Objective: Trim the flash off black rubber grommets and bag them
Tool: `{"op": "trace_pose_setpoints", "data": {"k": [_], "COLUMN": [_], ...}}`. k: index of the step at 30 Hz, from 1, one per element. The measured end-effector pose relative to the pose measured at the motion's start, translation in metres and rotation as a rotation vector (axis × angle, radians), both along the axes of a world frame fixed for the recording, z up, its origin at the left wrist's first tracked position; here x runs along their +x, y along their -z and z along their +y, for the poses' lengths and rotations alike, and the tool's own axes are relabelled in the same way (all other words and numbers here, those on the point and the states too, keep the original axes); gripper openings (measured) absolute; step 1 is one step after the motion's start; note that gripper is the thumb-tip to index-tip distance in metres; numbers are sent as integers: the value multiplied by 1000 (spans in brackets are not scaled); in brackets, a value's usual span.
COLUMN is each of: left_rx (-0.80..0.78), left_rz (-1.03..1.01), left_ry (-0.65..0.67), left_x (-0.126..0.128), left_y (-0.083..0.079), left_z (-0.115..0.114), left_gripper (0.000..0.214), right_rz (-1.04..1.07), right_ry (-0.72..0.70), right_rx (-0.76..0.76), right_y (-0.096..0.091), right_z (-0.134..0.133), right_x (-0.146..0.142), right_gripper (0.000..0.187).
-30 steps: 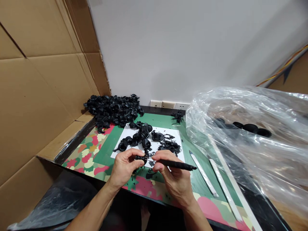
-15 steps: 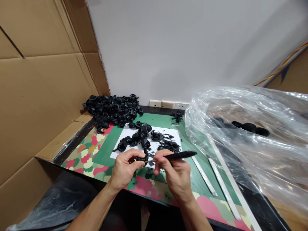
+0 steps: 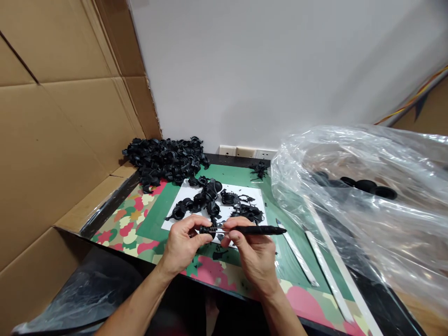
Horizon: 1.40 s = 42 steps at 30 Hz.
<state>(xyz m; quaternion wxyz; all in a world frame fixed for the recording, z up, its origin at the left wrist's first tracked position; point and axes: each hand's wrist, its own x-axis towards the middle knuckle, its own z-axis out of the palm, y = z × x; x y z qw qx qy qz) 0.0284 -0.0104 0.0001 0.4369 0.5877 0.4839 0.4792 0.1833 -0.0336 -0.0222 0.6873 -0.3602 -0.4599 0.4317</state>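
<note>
Almost level crosswise, black-handled tool [image 3: 262, 230], tip leftward.

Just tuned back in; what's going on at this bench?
A person's left hand pinches a small black part, while the right hand holds a black-handled tool, its thin tip at the part; exact contact is unclear. More black pieces lie beyond on a white sheet, with a large pile at the back left and a clear plastic bag at right.
</note>
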Motion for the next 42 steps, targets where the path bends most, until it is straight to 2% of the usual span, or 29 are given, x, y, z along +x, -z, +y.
{"op": "trace_pose_setpoints", "data": {"k": [10,16,20,24,27,29,31,33,34,37,40,42], "left_rx": [-34,-14,15,61,176,276,305,219,154,-15,-88,-114], "left_rz": [-47,-44,-41,0,82,146,177,145,106,-39,-147,-192], "left_ry": [21,53,88,91,65,42,15,-15,-24,-20,-9,0], "left_x": [1,0,0,0,2,4,6,6,5,3,1,1], "left_y": [1,0,-2,-2,1,2,4,4,4,4,4,4], "left_z": [1,0,0,-2,-3,-2,-1,2,4,7,7,6], "left_gripper": [18,18,18,17,16,17,18,19,18,18,21,23], "right_rz": [-35,12,109,99,124,226,335,381,377,304,237,227], "right_ry": [3,5,-31,-7,19,-54,-201,-300,-299,-144,21,68], "right_rx": [-22,-103,-144,-163,-182,-221,-254,-255,-246,-227,-257,-272], "right_y": [3,5,5,2,-1,-4,-5,-5,-4,3,8,8], "right_z": [0,1,3,3,0,-3,-8,-12,-13,-11,-6,-4], "right_x": [0,0,0,0,-6,-12,-18,-19,-17,-7,2,3], "right_gripper": [21,28,34,35,36,40,44,44,43,38,40,42]}}
